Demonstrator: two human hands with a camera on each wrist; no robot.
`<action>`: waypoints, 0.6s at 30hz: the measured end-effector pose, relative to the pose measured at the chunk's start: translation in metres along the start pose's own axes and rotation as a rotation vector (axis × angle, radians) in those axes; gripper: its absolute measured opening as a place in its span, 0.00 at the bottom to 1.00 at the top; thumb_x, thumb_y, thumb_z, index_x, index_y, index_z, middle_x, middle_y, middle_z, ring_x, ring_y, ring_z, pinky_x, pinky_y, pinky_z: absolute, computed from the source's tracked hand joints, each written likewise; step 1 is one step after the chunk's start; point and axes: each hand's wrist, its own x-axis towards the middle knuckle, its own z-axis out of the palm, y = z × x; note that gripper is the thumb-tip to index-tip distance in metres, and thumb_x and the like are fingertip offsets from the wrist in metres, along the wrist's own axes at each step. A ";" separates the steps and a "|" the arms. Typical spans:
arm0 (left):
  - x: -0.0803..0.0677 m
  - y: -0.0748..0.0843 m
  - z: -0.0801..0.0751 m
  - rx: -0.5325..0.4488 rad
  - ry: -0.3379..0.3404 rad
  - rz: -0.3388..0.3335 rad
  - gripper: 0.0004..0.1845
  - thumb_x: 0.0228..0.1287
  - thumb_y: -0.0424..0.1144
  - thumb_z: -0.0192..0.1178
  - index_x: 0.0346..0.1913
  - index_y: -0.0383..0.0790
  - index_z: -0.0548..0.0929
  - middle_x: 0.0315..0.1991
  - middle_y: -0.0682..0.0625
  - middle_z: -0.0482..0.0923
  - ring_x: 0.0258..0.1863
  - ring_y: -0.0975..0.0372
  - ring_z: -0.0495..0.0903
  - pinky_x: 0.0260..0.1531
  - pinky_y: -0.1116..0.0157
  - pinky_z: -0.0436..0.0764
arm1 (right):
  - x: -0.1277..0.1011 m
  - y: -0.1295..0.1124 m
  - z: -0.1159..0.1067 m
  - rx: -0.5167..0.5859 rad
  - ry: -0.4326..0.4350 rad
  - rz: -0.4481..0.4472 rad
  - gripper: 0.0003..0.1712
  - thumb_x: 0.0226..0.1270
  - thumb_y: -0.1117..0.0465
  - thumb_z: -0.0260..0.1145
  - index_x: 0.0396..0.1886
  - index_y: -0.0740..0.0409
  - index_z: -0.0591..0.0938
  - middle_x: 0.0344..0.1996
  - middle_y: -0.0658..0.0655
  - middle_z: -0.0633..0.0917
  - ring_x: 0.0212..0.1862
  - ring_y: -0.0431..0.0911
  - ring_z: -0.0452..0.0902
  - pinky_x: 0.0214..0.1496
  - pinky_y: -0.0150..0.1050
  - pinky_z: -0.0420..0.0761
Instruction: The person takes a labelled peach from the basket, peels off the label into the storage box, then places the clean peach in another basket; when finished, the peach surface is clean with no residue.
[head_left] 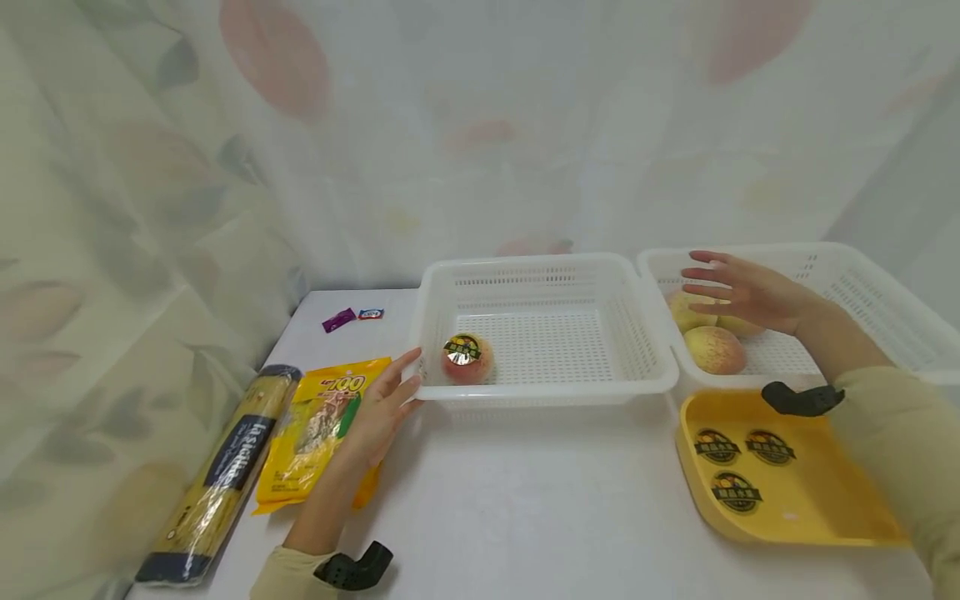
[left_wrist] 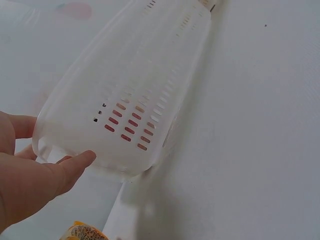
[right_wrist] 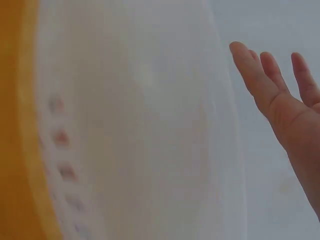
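My left hand (head_left: pixel 377 414) is at the near left corner of the middle white plastic basket (head_left: pixel 540 393), fingers along its side and thumb across the corner. In the left wrist view, the thumb overlaps the basket's outer wall (left_wrist: pixel 125 90). A peach (head_left: pixel 477 367) with a black-and-gold label sits in that basket's near left corner. Over the right white basket (head_left: pixel 787 254), my right hand (head_left: pixel 757 292) has its fingers spread and holds nothing. Beneath and beside those fingers lie several peaches (head_left: pixel 714 350), partly hidden by the hand.
A yellow tray (head_left: pixel 817 492) with three round labels (head_left: pixel 737 492) stands in front of the right basket, partly covered by my right sleeve. At left lie a pack of spaghetti (head_left: pixel 225 475), a yellow candy bag (head_left: pixel 300 450), a purple wrapped sweet (head_left: pixel 339 320) and a small blue-and-red wrapped sweet (head_left: pixel 371 314).
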 end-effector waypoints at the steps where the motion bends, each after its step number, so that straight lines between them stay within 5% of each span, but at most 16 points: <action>1: 0.000 0.000 0.001 0.001 0.001 -0.001 0.26 0.75 0.37 0.48 0.73 0.47 0.60 0.74 0.53 0.48 0.68 0.55 0.59 0.60 0.62 0.69 | 0.004 0.000 0.006 0.006 -0.009 0.002 0.20 0.79 0.57 0.39 0.66 0.40 0.63 0.62 0.46 0.71 0.60 0.41 0.71 0.58 0.41 0.75; 7: 0.003 0.000 0.005 0.006 0.013 -0.009 0.26 0.75 0.37 0.48 0.73 0.48 0.61 0.74 0.54 0.48 0.67 0.56 0.59 0.60 0.63 0.69 | 0.030 0.000 0.051 0.012 -0.018 0.053 0.25 0.79 0.57 0.44 0.72 0.49 0.56 0.69 0.64 0.56 0.63 0.47 0.67 0.59 0.47 0.74; 18: 0.008 -0.001 0.009 0.019 0.007 0.011 0.26 0.75 0.37 0.48 0.73 0.45 0.60 0.74 0.52 0.47 0.69 0.55 0.57 0.62 0.59 0.67 | 0.088 0.015 0.124 0.106 -0.067 0.128 0.33 0.74 0.67 0.53 0.73 0.61 0.51 0.68 0.66 0.56 0.64 0.58 0.60 0.62 0.63 0.64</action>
